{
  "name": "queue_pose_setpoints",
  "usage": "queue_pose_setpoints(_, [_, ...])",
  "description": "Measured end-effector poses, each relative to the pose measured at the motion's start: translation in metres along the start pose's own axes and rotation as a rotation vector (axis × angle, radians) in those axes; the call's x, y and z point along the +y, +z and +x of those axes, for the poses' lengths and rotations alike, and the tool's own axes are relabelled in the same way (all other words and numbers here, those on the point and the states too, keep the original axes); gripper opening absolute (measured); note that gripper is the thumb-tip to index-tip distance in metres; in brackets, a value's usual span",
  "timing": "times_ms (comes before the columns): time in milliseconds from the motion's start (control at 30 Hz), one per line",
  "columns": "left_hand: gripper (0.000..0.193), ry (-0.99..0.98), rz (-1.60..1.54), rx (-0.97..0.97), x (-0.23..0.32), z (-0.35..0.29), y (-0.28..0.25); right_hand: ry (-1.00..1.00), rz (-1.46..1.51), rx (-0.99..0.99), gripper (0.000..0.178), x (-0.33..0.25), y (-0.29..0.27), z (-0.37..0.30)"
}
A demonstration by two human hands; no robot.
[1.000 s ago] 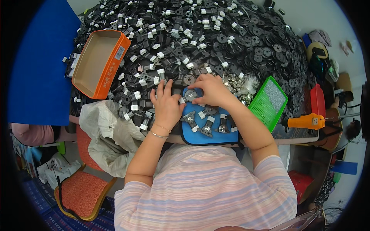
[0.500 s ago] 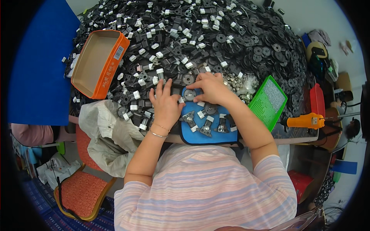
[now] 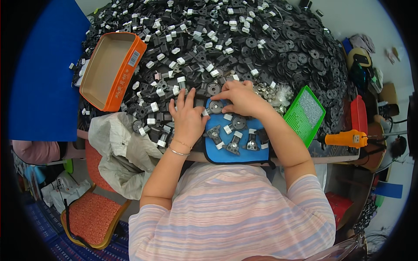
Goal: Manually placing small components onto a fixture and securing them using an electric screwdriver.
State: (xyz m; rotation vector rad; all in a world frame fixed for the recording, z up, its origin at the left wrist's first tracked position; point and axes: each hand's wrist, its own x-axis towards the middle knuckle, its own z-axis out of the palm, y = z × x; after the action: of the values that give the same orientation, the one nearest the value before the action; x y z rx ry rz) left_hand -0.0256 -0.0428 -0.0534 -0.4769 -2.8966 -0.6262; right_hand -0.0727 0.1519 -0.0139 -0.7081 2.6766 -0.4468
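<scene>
On the upper part of a blue mat lies a black part with a round grey-centred disc and a white end. My right hand curls over it, thumb and index finger at the disc's edges. Beside it my left hand rests with fingers spread, its thumb against the white end; whether it grips anything is hard to see. Nearer me on the mat are several black parts with white ends and silver screw heads. One of them carries a disc.
A large heap of black parts with white ends covers the table, with black discs at right. Silver hardware lies beyond my right hand. Around stand an orange box, a green tray, an orange power tool and a pale sack.
Both hands stay almost in place over the disc part. My right hand's thumb and fingers shift very slightly, and the whole view moves a little.
</scene>
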Motion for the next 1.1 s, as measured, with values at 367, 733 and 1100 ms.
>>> queue_pose_setpoints(367, [0.024,-0.002,0.002,0.005,0.000,0.000,-0.002,-0.013,-0.062,0.021,0.047,-0.007,-0.005,0.001])
queue_pose_setpoints(733, [0.025,0.002,-0.003,0.002,-0.003,-0.005,-0.005,0.166,-0.227,0.208,0.037,-0.003,0.010,0.047])
queue_pose_setpoints(1100, [0.029,0.027,-0.006,0.002,-0.003,-0.007,-0.002,0.125,-0.191,0.239,0.039,0.004,0.003,0.029])
